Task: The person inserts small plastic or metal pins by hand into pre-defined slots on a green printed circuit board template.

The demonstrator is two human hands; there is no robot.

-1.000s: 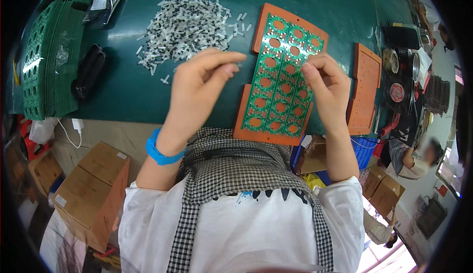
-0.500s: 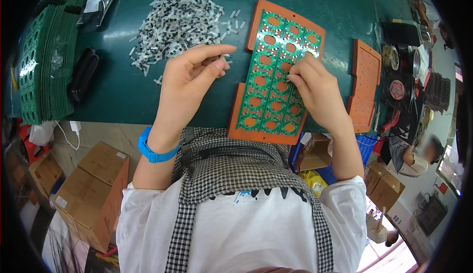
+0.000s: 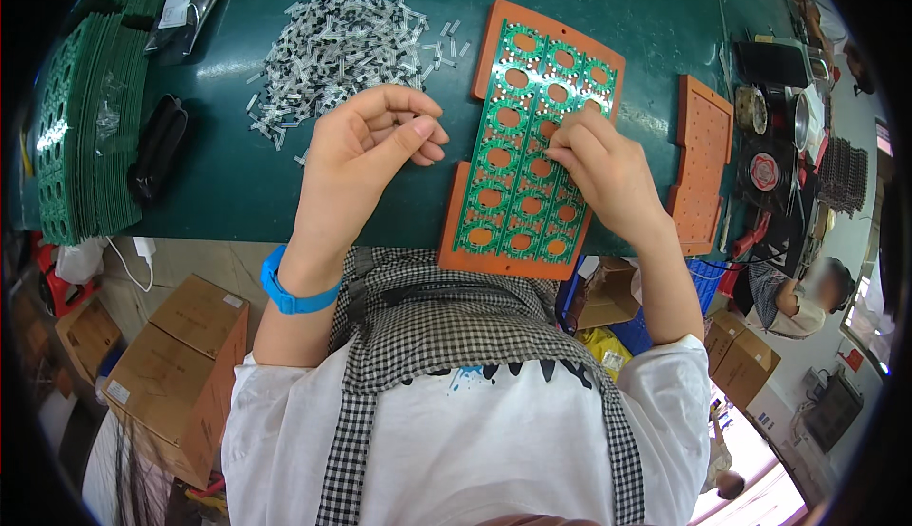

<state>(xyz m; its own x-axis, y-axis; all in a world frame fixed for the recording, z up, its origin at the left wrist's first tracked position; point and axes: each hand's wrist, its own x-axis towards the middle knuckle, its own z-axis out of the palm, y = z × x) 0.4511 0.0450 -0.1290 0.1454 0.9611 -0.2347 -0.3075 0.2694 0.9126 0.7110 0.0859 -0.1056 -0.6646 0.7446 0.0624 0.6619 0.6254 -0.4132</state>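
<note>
A panel of green circuit boards (image 3: pixel 506 176) with rows of oval holes lies on an orange fixture plate (image 3: pixel 486 62). Over the middle of this panel is my right hand (image 3: pixel 608 170), thumb and fingertips pinched together close to its surface. Whatever they pinch is hidden. My left hand (image 3: pixel 361 151) hovers over the table left of the panel, its fingers curled in and the thumb pressed to the index finger; I cannot make out anything between them. Just beyond it is a heap of small clear-and-black parts (image 3: pixel 332 60), with a few scattered at its edges.
A second orange plate (image 3: pixel 698 165) lies to the right, near a spool (image 3: pixel 765 172) and jars. Stacked green panels (image 3: pixel 95 136), a black pouch (image 3: pixel 160 151) and a labelled black bag (image 3: pixel 190 13) are at left. Cardboard boxes (image 3: pixel 171 364) stand below the table edge.
My left index finger has curled in from a more stretched pose, and the hand has shifted slightly left. My right hand has moved slightly left over the panel, still pinched.
</note>
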